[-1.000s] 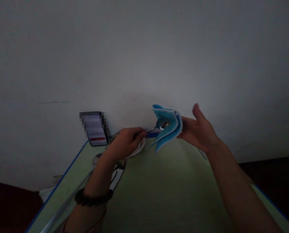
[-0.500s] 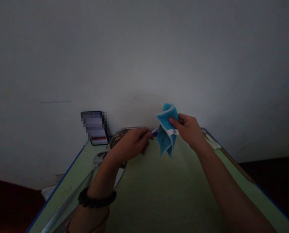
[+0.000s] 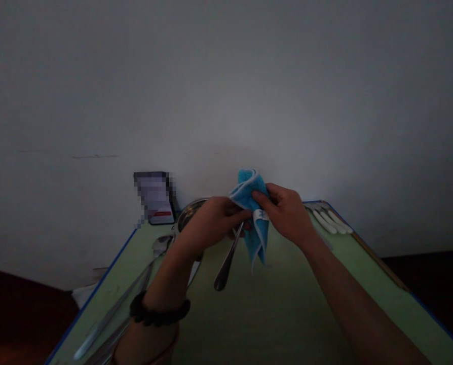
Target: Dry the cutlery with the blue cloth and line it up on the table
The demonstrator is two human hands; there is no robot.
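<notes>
Blue cloth (image 3: 256,242) above the desk (image 3: 287,314), pinched by the fingers of your right hand (image 3: 290,212) | spoon (image 3: 228,263) gripped in your left hand's (image 3: 217,220) fingers, handle slanting down beside the cloth, upper end hidden | white-handled forks (image 3: 327,222) at the desk's right edge

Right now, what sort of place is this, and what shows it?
Perhaps a dining corner in a home: a green table against a plain wall, with white-handled utensils and a phone.

The folded, white-edged blue cloth (image 3: 246,190) bears a blue-marked white tag (image 3: 262,215); the slim metal utensil (image 3: 228,264) is silver-grey, the flat, blue-edged bench (image 3: 287,304) pale green.
</notes>
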